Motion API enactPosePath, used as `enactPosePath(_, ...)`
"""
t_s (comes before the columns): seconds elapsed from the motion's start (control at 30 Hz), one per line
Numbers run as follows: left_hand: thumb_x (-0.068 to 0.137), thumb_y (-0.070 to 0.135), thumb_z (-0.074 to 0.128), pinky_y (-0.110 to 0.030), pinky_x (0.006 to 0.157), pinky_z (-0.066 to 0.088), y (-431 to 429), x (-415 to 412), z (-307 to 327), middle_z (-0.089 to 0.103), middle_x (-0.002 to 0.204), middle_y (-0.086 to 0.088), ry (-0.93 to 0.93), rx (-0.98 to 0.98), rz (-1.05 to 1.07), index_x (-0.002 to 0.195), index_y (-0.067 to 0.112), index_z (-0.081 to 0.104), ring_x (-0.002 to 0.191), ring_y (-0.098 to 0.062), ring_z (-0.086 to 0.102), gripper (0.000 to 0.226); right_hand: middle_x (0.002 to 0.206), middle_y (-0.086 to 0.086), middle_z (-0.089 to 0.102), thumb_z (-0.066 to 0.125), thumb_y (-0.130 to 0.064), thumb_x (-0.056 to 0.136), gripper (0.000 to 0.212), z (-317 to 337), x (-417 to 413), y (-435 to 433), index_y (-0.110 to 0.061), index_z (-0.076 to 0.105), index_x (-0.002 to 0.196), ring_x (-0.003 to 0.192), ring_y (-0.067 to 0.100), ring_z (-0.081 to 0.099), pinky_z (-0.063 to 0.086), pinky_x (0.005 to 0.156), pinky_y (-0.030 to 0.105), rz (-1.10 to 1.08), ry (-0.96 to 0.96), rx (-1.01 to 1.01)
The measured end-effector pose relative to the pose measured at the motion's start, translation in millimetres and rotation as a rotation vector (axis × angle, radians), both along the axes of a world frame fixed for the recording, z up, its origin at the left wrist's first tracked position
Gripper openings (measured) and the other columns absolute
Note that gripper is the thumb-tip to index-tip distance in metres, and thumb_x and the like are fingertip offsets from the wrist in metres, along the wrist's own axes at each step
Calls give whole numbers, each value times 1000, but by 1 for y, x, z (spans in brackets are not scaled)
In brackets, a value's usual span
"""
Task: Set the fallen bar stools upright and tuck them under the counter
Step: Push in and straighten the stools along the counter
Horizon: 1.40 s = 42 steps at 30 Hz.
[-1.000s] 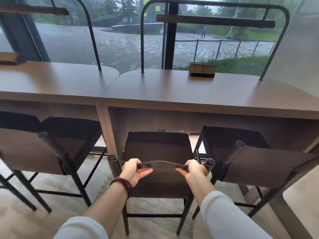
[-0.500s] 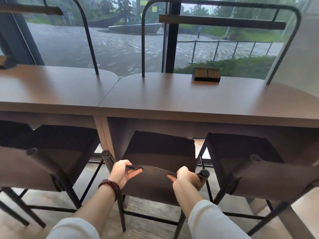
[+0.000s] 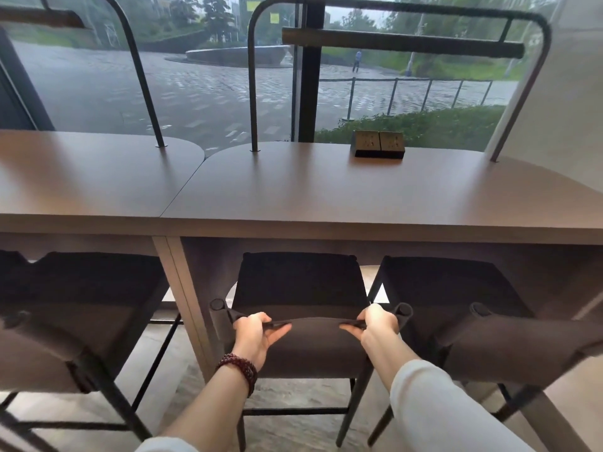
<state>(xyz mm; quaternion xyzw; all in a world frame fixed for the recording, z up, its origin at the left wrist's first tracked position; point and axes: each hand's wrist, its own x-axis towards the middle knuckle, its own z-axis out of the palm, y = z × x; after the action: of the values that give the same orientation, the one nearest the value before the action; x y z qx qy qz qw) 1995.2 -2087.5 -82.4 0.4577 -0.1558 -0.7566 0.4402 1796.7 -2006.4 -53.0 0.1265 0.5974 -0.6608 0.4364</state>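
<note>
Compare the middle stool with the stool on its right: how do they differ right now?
Middle stool: both hands, left hand and right hand, grip its backrest top; right stool is untouched. The middle stool faces the counter squarely; the right stool looks angled, its backrest swinging out to the right. Both stand upright, dark-seated, with seats partly under the counter.

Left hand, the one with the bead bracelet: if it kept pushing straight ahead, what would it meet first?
The left hand grips the middle stool's backrest, pointing toward the counter. Straight on, it would probably meet the counter's front edge or the shaded panel under it; depth there is hard to judge.
</note>
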Motion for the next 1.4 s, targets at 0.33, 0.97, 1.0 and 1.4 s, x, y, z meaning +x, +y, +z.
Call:
enactPosePath(0.33,90,-7,43,-45,51,58,12,2,20,51,96,-22,-8,40,-80,92,3,45,78,-38,60,10,97,23,60,56,13,85,34,11,7,20,9,53,118,92,39,61,57,60,46,47,25,-21)
enactPosePath(0.97,88,10,61,-35,99,46,152,-57,97,56,124,-4,-419,-634,-597,142,29,32,115,-21,56,64,139,4,51,59,-10,92,64,61,-9,151,-34,31,145,123,24,53,50,95,39,409,638,-191)
enactPosePath(1.0,88,9,62,-36,100,46,161,-63,100,56,124,-3,-394,-640,-607,142,30,31,116,-22,55,65,139,4,51,59,-10,92,65,65,-16,165,-34,31,145,123,23,52,49,97,40,416,656,-202)
enactPosePath(1.4,88,11,62,-37,98,47,247,-178,111,59,118,-3,-286,-721,-694,137,28,36,110,-20,59,58,126,0,60,57,-19,94,53,80,-120,292,-38,39,139,104,18,63,57,81,31,186,697,-147)
